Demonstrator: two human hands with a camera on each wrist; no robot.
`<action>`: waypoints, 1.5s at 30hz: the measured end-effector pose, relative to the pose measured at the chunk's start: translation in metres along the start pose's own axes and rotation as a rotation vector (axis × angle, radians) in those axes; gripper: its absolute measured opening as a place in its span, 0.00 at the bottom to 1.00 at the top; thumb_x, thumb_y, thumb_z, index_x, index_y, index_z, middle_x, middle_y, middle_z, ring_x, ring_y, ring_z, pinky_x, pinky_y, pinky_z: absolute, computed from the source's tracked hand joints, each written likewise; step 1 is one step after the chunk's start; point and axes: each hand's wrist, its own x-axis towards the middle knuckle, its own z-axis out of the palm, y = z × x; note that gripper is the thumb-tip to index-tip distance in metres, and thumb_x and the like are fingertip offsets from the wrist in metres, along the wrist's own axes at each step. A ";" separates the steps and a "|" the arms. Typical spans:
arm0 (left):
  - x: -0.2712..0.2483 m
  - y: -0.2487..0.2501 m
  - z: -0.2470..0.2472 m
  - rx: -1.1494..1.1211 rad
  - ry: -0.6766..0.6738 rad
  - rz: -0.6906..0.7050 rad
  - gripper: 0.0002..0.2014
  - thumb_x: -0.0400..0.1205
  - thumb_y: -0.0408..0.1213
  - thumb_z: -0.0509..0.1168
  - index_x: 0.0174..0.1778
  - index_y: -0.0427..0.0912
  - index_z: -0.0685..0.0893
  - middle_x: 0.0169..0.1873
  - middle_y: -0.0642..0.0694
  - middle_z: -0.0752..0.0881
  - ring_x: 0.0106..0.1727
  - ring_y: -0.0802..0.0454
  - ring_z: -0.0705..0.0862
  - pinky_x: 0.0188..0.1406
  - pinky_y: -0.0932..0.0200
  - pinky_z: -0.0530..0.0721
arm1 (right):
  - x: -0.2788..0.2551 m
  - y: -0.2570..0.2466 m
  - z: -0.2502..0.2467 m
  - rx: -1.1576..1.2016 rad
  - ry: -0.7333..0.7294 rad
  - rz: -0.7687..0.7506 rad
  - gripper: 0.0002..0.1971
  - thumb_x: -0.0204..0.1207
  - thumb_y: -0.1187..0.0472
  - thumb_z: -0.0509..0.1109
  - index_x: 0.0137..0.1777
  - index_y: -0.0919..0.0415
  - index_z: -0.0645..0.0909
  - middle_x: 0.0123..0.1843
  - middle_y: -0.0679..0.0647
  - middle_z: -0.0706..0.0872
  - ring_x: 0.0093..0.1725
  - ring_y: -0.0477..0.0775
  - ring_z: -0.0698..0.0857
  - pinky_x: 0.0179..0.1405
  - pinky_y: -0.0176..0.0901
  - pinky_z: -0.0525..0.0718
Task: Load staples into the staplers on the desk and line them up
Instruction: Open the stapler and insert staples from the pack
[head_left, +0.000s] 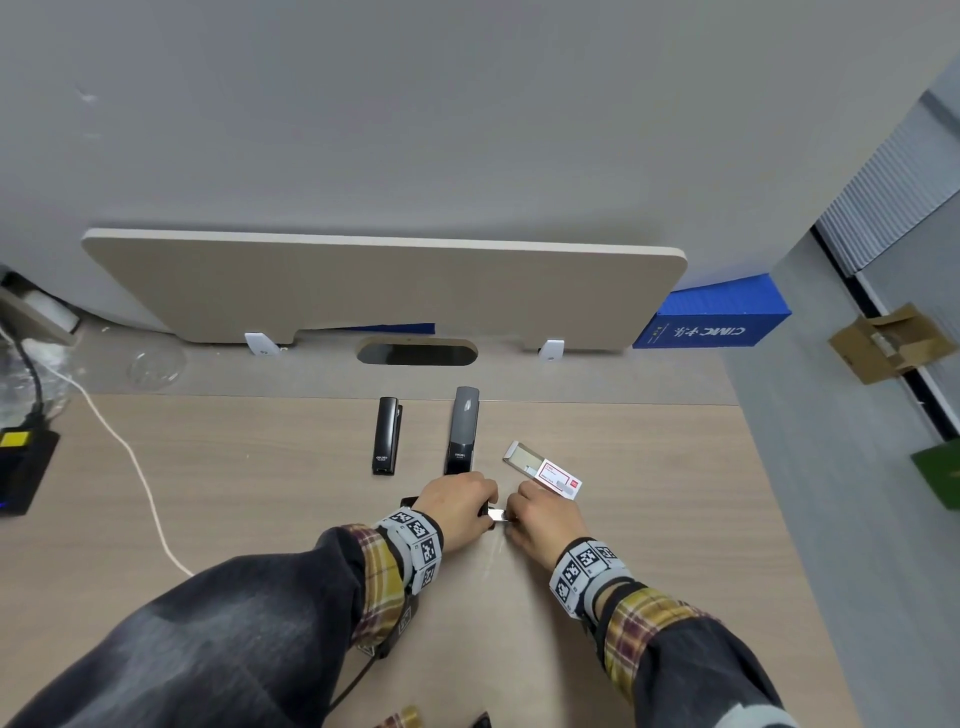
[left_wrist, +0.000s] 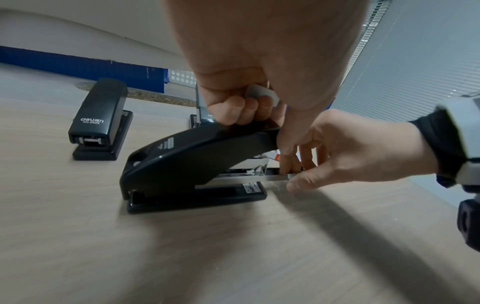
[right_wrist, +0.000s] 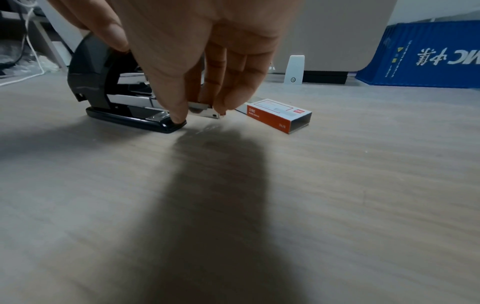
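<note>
On the desk (head_left: 208, 493), left to right: a black stapler (head_left: 387, 435) and a grey stapler (head_left: 462, 430) — both shut. Nearer, the left hand (head_left: 457, 512) grips a third stapler (left_wrist: 197, 164), lid raised. The right hand (head_left: 545, 519) pinches its metal tray (right_wrist: 203, 110) — staple box (head_left: 545, 470) just beyond.

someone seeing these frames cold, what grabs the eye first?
The two hands meeting at the near middle of the desk: the left hand grips the raised top of a black stapler, while the right hand pinches its pulled-out metal staple tray. Just behind stand two more staplers side by side, a black one and a grey one, with an opened staple box to their right.
</note>
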 end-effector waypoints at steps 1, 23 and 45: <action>0.000 0.000 0.000 -0.001 0.000 0.001 0.14 0.80 0.45 0.64 0.60 0.46 0.80 0.57 0.46 0.82 0.58 0.45 0.81 0.51 0.53 0.78 | 0.000 0.000 0.000 0.009 0.007 0.005 0.10 0.76 0.55 0.65 0.51 0.60 0.80 0.51 0.56 0.80 0.51 0.62 0.82 0.38 0.52 0.77; 0.018 0.005 -0.017 -0.321 -0.006 -0.186 0.12 0.80 0.50 0.62 0.48 0.49 0.87 0.36 0.52 0.82 0.43 0.51 0.82 0.45 0.57 0.79 | -0.001 -0.004 -0.030 0.408 0.247 0.114 0.06 0.76 0.56 0.68 0.42 0.58 0.78 0.40 0.52 0.84 0.40 0.56 0.81 0.39 0.48 0.80; 0.008 0.002 -0.010 -0.233 0.009 -0.139 0.16 0.77 0.57 0.65 0.48 0.49 0.80 0.30 0.55 0.77 0.38 0.51 0.77 0.38 0.58 0.70 | -0.004 0.008 -0.022 0.227 0.070 0.207 0.07 0.77 0.54 0.66 0.51 0.53 0.82 0.55 0.49 0.82 0.57 0.52 0.80 0.47 0.46 0.78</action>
